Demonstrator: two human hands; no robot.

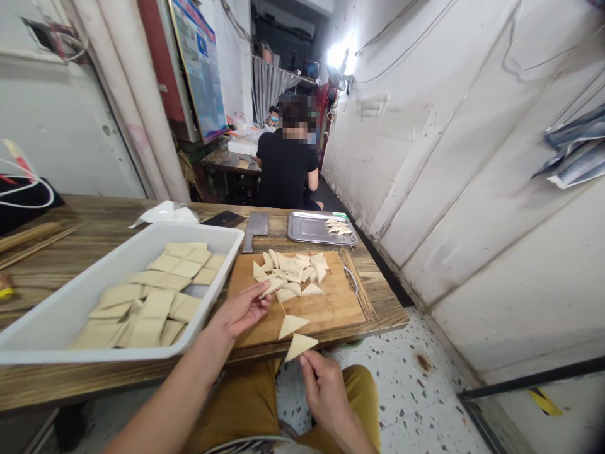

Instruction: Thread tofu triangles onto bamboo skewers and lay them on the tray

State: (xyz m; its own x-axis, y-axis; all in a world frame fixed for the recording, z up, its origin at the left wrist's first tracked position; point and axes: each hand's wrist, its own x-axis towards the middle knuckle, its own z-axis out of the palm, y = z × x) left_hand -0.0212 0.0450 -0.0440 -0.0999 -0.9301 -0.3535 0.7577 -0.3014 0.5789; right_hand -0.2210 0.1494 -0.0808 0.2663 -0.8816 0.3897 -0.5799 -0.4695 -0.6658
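Two pale triangular pieces (299, 337) sit one above the other on a thin wooden skewer (283, 308), near the front edge of a wooden cutting board (331, 313). The person's right hand (326, 386) is pinched nearly closed around the skewer's near end, just below the lower triangle. The left hand (246, 309) has thumb and fingertips closed on a third triangle (271, 287) at the skewer's far end, its other fingers loosely curled; whether the point has gone through that piece cannot be told. Just beyond the hands, a loose heap of triangles (295, 266) covers the back of the board. To the left on the worktop (28, 388) stands a white tub (94, 357) holding overlapping rectangular slabs (158, 309) of the same pale colour. A cleaver (258, 224) lies behind the board, and to its right a metal tray (305, 234) carries a small group of pale pieces (338, 227) at its right end. More thin sticks (362, 287) lie along the board's right edge. Farther off, a person in a black top (288, 167) sits facing away.
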